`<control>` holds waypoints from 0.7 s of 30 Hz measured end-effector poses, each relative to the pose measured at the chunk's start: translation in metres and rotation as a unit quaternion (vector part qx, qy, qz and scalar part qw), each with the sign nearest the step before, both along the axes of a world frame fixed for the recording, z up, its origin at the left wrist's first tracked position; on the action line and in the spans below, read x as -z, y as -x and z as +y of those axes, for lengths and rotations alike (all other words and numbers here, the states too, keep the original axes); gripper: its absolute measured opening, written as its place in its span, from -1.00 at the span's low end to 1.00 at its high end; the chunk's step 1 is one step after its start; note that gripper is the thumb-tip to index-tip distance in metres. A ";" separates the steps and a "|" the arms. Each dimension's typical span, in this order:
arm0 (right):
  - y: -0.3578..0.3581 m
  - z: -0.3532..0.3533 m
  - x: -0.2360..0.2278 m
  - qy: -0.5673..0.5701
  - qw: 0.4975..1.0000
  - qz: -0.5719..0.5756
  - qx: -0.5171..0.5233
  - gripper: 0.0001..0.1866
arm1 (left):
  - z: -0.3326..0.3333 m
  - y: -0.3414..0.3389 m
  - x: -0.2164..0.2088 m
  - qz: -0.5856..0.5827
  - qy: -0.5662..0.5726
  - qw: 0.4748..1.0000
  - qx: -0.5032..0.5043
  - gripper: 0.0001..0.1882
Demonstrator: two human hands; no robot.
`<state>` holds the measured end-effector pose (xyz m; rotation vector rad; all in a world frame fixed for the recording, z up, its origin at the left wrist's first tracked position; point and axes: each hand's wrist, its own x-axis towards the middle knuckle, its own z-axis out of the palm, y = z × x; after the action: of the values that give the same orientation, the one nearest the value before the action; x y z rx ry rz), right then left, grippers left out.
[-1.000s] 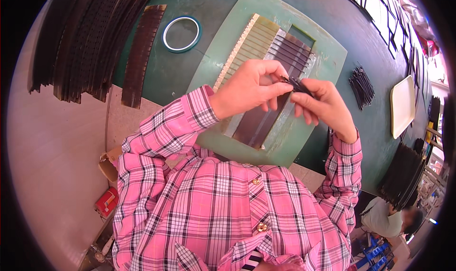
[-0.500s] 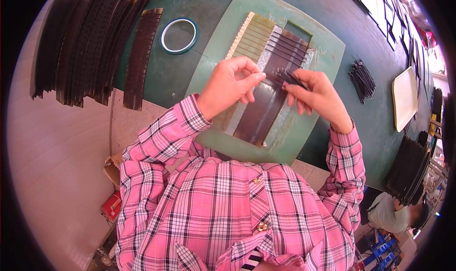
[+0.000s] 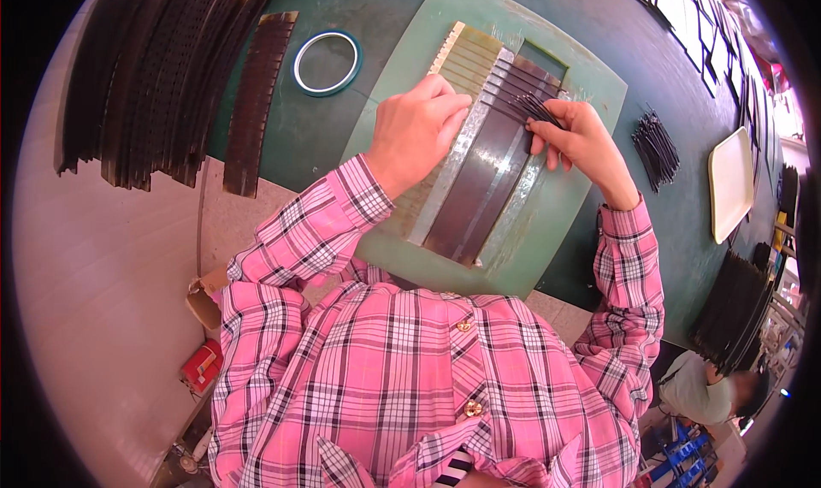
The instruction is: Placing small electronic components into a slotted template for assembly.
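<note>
A brown plate with silvery strips (image 3: 479, 180) lies on a green board (image 3: 376, 253). Several thin black wires (image 3: 522, 76) run side by side across its upper part, toward the slotted yellowish strip (image 3: 457, 56) at its left. My left hand (image 3: 415, 133) is closed in a pinch over that strip, at the end of a thin black wire lying slantwise across the plate. Over the plate's right edge, my right hand (image 3: 581, 141) grips a bundle of thin black wires (image 3: 537, 109) between thumb and fingers, their ends fanned toward the left.
Left on the green table lie a tape roll (image 3: 327, 63), a single dark notched strip (image 3: 256, 103) and a stack of similar strips (image 3: 158, 77). At the right are another wire bundle (image 3: 657, 150), a cream tray (image 3: 731, 184) and a dark stack (image 3: 731, 308). Another person (image 3: 701, 390) is beyond.
My left hand has moved up and left, now turned back-up over the slotted strip. My right hand with the bundle has shifted slightly up and right. Another wire now crosses the plate.
</note>
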<state>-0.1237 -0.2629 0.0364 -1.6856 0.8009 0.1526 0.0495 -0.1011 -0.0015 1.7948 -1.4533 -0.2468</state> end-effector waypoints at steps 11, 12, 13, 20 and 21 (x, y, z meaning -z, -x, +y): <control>-0.003 0.000 -0.003 -0.010 1.000 0.000 0.021 -0.84 | -0.005 0.007 0.002 -0.173 -0.032 0.983 0.058 -0.72; -0.001 -0.001 -0.007 -0.009 1.000 0.001 0.019 -0.84 | -0.006 0.007 0.000 -0.188 -0.035 0.980 0.059 -0.68; 0.004 -0.003 -0.013 0.036 0.999 0.014 0.031 -0.83 | -0.005 0.007 -0.001 -0.203 -0.038 0.977 0.060 -0.65; 0.025 0.020 -0.035 -0.026 0.999 -0.009 0.042 -0.79 | -0.003 0.017 -0.014 0.086 -0.024 0.992 0.088 -0.76; 0.022 0.027 -0.037 -0.037 0.999 -0.013 0.023 -0.82 | -0.003 0.022 -0.028 0.338 -0.103 0.927 0.122 -0.79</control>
<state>-0.1460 -0.2362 0.0736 -1.5957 0.8055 0.1261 0.0280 -0.1045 0.0263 1.4524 -1.1575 -1.0690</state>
